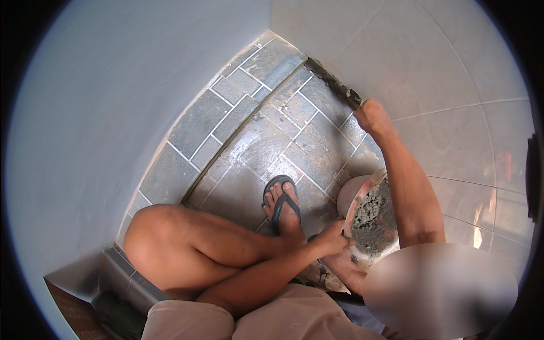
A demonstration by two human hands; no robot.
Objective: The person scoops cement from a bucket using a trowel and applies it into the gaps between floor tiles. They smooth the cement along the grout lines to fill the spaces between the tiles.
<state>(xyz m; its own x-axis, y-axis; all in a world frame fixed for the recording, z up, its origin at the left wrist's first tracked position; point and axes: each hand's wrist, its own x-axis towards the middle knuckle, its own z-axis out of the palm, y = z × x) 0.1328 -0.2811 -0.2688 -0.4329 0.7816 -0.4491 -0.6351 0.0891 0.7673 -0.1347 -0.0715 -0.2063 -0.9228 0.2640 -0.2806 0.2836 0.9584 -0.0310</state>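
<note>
In the head view, my left hand, at five o'clock, grasps the near edge of a bucket at four o'clock, where grey mortar lies inside. My right hand, at two o'clock, has its fingers curled at the foot of the tiled wall, by the end of a rough dark seam; I cannot tell whether it holds anything. My sandalled foot rests on the floor tiles, just below centre toward six o'clock.
</note>
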